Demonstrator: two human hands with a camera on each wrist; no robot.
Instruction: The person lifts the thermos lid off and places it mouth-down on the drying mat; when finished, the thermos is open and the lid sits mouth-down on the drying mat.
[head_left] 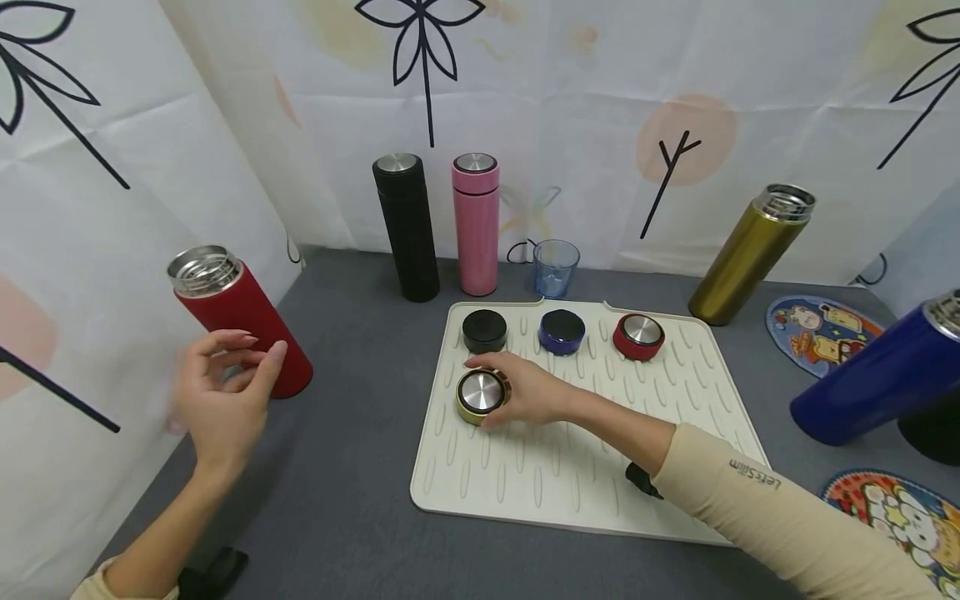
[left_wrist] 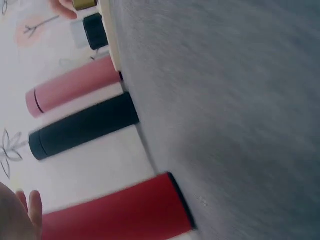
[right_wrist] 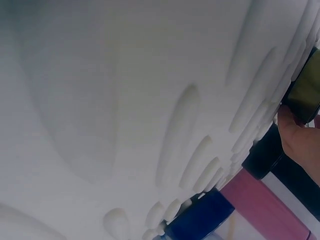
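Observation:
On the cream mat (head_left: 540,492), my right hand (head_left: 528,390) grips a gold lid (head_left: 481,392) with a silver top, thumb and fingers at its sides; the right wrist view shows the lid (right_wrist: 306,90) at the right edge. My left hand (head_left: 225,408) is beside the open-topped red bottle (head_left: 255,325), fingers loosely bent in front of it and not wrapped round it. In the left wrist view the red bottle (left_wrist: 120,215) stands on the table, with part of the hand (left_wrist: 17,215) near its upper end. Whether the fingertips touch it, I cannot tell.
Black (head_left: 484,332), blue (head_left: 562,332) and red (head_left: 639,336) lids lie along the mat's back. Behind stand black (head_left: 408,233) and pink (head_left: 476,233) bottles and a glass (head_left: 556,268). Gold (head_left: 750,258) and blue (head_left: 877,375) bottles and patterned mats (head_left: 825,333) are at right.

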